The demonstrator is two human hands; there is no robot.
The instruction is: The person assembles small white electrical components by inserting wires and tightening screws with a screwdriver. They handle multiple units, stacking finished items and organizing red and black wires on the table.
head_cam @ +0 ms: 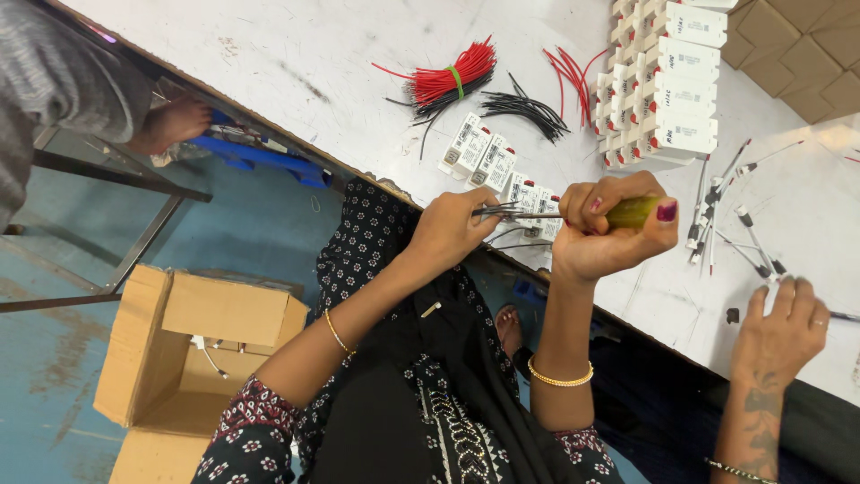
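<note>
Right hand [609,229] fisted tight around green screwdriver handle [634,211]. Left hand [446,229] pinched shut on thin wires [497,211] at shaft tip, above white terminal blocks [528,193].

White table [296,63]: wire bundles [448,81], white modules [667,85].

Small electrical assembly workshop. Evidence: long white worktable [296,63] carrying bundled red wires [445,79], loose black wires [528,112], stacked white switch-like modules [667,85], sleeved wire leads [739,220]. Open cardboard carton [193,358] on blue floor [260,224]. Second worker's hand [778,327] at the table.
</note>
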